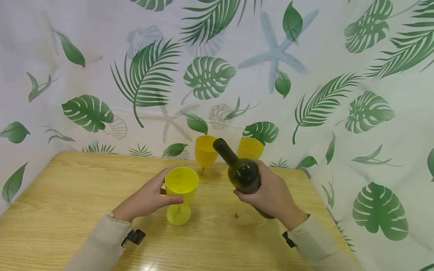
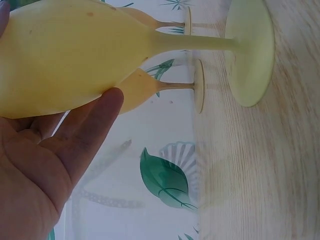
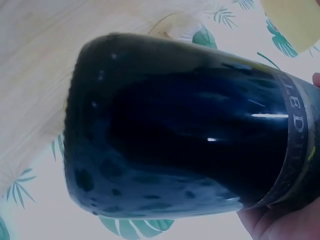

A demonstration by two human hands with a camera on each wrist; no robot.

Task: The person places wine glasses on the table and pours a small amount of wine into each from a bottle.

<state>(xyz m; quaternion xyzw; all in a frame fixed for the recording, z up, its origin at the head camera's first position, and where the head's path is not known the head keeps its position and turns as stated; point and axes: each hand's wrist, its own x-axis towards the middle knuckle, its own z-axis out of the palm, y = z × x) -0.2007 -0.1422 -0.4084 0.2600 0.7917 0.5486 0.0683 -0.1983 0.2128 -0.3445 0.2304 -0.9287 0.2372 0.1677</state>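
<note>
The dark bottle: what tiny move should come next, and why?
I'd probably have the right grip ease the dark bottle leftward, bringing its mouth over the front yellow goblet. The left grip holds that goblet upright and the bottle leans that way, but in the head view its mouth isn't above the goblet's opening.

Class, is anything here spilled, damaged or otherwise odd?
No spill shows. A brown mark stands out on the pale tabletop, left of the wine bottle's base; brown specks dot the held, otherwise plain yellow goblet.
</note>
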